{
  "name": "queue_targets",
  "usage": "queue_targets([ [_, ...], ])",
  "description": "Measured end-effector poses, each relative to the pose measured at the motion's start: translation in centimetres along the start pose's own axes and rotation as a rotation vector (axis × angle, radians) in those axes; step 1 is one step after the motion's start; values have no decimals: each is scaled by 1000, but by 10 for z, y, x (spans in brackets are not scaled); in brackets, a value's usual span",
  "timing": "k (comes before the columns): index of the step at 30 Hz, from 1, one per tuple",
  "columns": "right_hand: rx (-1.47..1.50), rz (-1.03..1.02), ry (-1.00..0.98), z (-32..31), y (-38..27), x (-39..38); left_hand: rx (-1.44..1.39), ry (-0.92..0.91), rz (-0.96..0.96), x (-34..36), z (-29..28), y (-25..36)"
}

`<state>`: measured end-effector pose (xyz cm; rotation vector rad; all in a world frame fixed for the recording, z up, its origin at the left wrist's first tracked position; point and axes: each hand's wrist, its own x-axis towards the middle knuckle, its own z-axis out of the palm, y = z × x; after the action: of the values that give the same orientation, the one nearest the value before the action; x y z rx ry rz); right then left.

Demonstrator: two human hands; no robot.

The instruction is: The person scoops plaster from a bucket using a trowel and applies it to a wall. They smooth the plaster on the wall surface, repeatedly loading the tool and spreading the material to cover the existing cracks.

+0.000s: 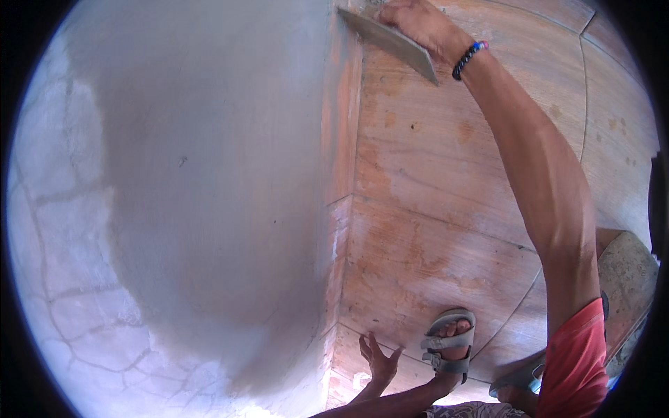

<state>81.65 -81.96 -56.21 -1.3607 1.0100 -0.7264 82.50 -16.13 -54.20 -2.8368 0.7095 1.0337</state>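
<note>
My right hand [421, 26] is closed on a plastering trowel [397, 45], a flat grey rectangular blade, at the far end of the wall's foot. Its left corner meets the wall near the skirting; the handle is mostly hidden by my fingers. Smooth, damp grey plaster [216, 174] covers much of the wall beside it. Low down and near me, my left hand [380, 362] has its fingers spread and holds nothing. It hovers over or rests on the floor by the skirting; I cannot tell which.
Reddish wood-patterned tiles [432, 230] form the floor, smeared with pale residue. A tile skirting [340, 230] runs along the wall. My sandalled foot [449, 341] stands near my left hand. A grey, dusty board-like thing [627, 272] lies to the right. Lighter, cracked-looking wall [77, 258] borders the plaster.
</note>
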Motion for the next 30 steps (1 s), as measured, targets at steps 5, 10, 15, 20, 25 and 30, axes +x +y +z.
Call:
queue_targets([
  [5, -74, 0, -23, 11, 7, -21, 53, 10, 31, 0, 0, -3],
  [10, 1, 26, -6, 24, 8, -48, 58, -6, 42, 3, 1, -7],
  [15, -25, 50, -196, 40, 22, -87, 59, -7, 7, 1, -1, -4],
  [20, 585, 405, -387, 32, 21, -144, 62, 18, 51, -1, -3, 0],
  [25, 930, 347, -468, 22, 27, -177, 56, 67, 109, 0, 2, -2],
  [30, 1059, 332, -285, 40, -24, -217, 7, 293, 160, -3, 10, -40],
])
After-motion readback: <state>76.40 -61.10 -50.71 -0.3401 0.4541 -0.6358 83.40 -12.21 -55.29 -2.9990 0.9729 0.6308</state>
